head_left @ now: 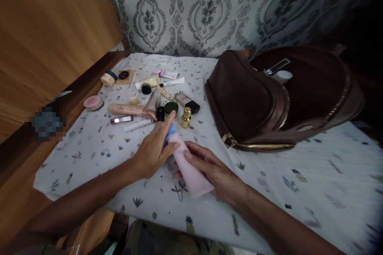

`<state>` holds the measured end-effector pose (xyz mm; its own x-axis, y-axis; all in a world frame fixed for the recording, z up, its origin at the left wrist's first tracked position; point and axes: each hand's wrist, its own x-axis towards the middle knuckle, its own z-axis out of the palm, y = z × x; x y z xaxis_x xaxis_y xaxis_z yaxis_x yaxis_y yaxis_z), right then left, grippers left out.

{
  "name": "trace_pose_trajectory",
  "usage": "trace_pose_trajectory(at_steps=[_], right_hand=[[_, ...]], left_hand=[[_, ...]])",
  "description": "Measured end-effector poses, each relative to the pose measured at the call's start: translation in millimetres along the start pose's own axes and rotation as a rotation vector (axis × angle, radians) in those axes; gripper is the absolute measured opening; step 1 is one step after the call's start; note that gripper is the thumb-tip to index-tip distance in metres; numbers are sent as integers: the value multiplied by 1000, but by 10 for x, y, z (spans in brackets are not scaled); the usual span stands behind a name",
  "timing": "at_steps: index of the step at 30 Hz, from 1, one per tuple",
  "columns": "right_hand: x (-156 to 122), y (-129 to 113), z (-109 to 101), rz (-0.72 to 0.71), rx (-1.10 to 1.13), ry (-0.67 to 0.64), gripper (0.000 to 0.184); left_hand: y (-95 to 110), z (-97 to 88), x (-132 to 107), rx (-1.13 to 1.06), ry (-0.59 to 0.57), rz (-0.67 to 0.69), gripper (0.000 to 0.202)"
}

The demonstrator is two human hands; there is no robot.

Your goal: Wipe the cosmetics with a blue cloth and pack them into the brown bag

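My right hand (211, 167) is closed round the body of a pink squeeze tube (191, 173), its thumb lying along the front. The tube tilts, its wide flat end towards me. At the upper end my left hand (155, 149) grips the same tube, thumb across its face and index finger stretched forward. Something blue (171, 130) shows between that hand and the tube; whether it is a cloth or a cap I cannot tell. Just beyond are a gold-capped bottle (186, 118), a dark green round lid (171, 108) and a white slim tube (138, 125).
A brown leather bag (248, 99) lies unzipped on the right, with a white round lid (283, 76) inside. Several cosmetics, including a beige tube (127, 109) and pink compact (93, 102), are spread over the patterned cloth (98, 155). Wooden panelling (56, 28) borders the left.
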<state>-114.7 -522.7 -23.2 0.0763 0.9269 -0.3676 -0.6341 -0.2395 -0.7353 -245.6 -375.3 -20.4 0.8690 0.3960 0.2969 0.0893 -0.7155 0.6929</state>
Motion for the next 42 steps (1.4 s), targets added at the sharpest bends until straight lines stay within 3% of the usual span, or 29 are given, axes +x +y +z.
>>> trace_pose_trajectory(at_steps=[6, 11, 15, 19, 24, 29, 33, 37, 39, 42], right_hand=[[26, 23, 17, -132, -22, 43, 48], [37, -12, -1, -271, 3, 110, 46], [25, -54, -19, -311, -12, 179, 46], [33, -85, -30, -378, 36, 224, 43], [43, -128, -59, -454, 17, 283, 40], [17, -151, -86, -520, -12, 323, 41], [31, -144, -128, -563, -156, 371, 39], [80, -94, -193, -466, -255, 378, 44], [88, -67, -211, -408, -280, 374, 50], [77, -45, -215, -395, -326, 359, 56]], left_hand=[[66, 127, -74, 18, 12, 24, 77], [101, 221, -156, 138, -137, 236, 77], [111, 232, -207, 275, -181, 253, 85], [166, 205, -206, 275, -204, 270, 88], [166, 58, -118, 102, -246, 196, 70], [-39, -336, 64, 93, -333, 125, 45], [-200, -622, 170, 169, -271, 150, 41], [-268, -688, 189, 313, -259, 179, 42], [-244, -648, 175, 405, -167, 151, 37], [-116, -511, 133, 469, 76, 175, 45]])
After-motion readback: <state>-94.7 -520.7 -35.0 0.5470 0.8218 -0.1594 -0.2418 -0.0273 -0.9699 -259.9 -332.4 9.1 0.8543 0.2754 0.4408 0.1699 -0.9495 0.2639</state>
